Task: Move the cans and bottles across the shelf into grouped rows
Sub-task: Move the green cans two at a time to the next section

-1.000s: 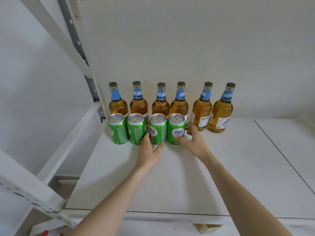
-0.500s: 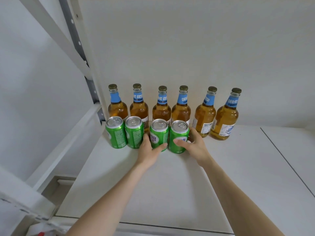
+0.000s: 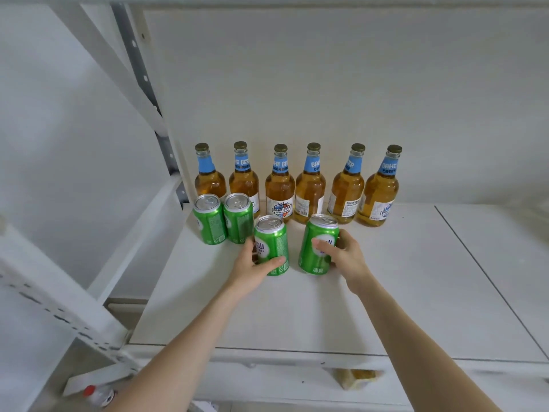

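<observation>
Several amber beer bottles (image 3: 310, 188) with blue neck labels stand in a row against the back wall of the white shelf (image 3: 386, 292). Two green cans (image 3: 221, 223) stand side by side at the left, in front of the bottles. My left hand (image 3: 252, 270) grips a third green can (image 3: 271, 245), pulled toward me from that row. My right hand (image 3: 346, 257) grips a fourth green can (image 3: 318, 243), which tilts slightly to the right. A gap separates the two held cans.
A white metal upright with holes (image 3: 145, 81) and a slanted brace (image 3: 113, 72) frame the shelf's left side. A seam (image 3: 487, 275) divides the shelf boards on the right. Below the front edge lie a yellowish packet (image 3: 361, 377) and a red-capped bottle (image 3: 98, 395).
Both hands have closed round the two right-hand cans and drawn them toward me, out of the can row. The two held cans have moved apart; the right one now tilts.
</observation>
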A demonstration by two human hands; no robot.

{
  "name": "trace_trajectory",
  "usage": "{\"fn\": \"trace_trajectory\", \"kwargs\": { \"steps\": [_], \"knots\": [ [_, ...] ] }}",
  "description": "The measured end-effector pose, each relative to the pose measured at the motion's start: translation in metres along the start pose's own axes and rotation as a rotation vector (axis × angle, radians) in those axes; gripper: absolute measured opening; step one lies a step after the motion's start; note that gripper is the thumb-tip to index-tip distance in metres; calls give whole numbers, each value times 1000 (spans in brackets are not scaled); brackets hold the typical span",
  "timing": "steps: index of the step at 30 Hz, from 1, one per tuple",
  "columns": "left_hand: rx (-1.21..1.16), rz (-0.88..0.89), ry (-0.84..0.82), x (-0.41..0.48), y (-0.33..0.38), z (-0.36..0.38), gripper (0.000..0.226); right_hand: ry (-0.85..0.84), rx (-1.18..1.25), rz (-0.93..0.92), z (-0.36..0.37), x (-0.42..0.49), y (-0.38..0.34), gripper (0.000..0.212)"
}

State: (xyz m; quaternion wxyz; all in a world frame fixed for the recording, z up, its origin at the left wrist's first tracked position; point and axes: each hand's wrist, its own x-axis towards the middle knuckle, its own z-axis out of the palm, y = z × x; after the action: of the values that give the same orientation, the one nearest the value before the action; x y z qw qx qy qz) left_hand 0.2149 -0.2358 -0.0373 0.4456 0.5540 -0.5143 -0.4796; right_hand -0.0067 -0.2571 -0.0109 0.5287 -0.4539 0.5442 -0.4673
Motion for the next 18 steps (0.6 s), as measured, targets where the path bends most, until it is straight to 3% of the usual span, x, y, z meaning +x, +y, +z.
{"fn": "trace_trajectory", "kwargs": {
  "steps": [2,7,18],
  "knots": [
    [-4,-26,-18,-13,1,-3,76,32,8,41,1,-14,-1,45],
    [-52,-62,0,-50,-1,-8,50,73,35,70,1,-52,-1,42],
    [-94,-66,22,-119,3,-28,49,152,69,52,-7,-137,-4,35]
  ]
}}
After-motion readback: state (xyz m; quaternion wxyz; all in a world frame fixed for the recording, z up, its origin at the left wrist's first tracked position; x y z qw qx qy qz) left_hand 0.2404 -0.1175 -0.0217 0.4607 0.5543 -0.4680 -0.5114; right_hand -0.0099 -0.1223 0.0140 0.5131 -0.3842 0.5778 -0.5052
